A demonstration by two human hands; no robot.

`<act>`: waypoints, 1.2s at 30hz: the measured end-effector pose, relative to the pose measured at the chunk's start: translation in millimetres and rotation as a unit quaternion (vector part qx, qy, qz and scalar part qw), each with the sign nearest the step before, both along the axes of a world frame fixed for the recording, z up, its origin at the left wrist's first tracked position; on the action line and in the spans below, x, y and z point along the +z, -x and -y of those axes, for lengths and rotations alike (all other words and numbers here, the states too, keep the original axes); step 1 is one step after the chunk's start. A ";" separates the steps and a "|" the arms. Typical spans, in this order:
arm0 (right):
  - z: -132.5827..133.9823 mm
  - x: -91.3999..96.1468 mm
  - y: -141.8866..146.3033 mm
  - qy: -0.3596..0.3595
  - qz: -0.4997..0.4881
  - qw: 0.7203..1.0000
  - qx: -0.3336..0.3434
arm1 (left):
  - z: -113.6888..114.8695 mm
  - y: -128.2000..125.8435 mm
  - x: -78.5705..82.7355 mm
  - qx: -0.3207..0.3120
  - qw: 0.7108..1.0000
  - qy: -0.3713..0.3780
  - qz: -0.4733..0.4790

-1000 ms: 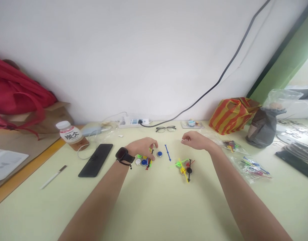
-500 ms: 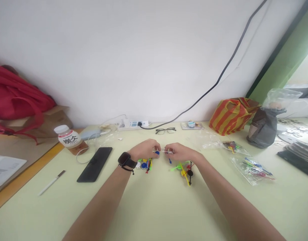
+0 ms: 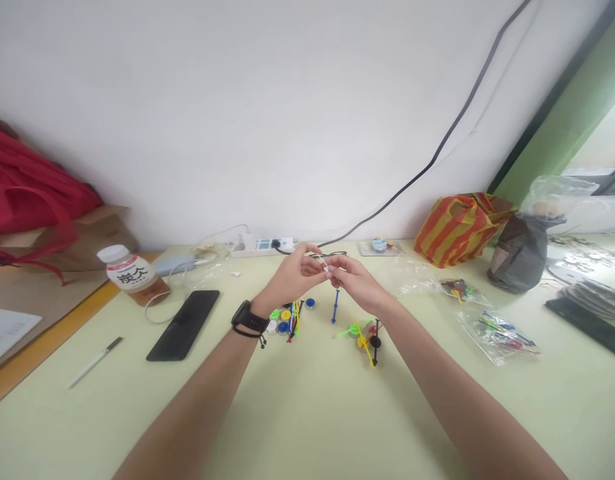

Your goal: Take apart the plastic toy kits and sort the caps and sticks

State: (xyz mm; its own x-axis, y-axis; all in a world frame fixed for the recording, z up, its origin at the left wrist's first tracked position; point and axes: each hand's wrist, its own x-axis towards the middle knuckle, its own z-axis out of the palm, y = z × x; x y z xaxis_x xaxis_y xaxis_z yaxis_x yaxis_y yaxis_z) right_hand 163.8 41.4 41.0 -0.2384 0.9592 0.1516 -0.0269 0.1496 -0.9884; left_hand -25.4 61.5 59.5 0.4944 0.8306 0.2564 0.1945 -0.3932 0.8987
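Note:
My left hand and my right hand meet above the table, fingertips pinched round a small white plastic piece. A thin white stem runs up from it; the rest is hidden by the fingers. Below my hands lie a blue arrow and a blue disc. Left of these, white, green, yellow and blue discs sit beside a bunch of coloured arrows. Nearer my right forearm are green, yellow, red and black pieces, with arrows fitted on round discs.
A black phone, a pen and a bottle stand or lie at left. Behind are a power strip and glasses. Bags of coloured parts, a striped bag and a grey bag are at right.
Both hands have lifted and come together at the white piece, which my right hand held before. The blue disc near my left fingers now lies uncovered, as does the blue arrow.

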 end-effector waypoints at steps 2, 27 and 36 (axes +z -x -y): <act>-1.0 0.5 -1.8 0.016 -0.015 1.000 -0.006 | -0.4 -2.0 -1.1 0.013 1.000 0.001 0.025; -7.6 -35.2 -24.6 0.088 0.465 0.879 -0.059 | -4.2 0.1 -34.5 -0.058 0.958 -0.117 -0.257; 1.4 -31.8 -6.6 0.065 0.482 0.874 0.008 | -10.2 5.0 -40.9 -0.065 0.949 -0.117 -0.287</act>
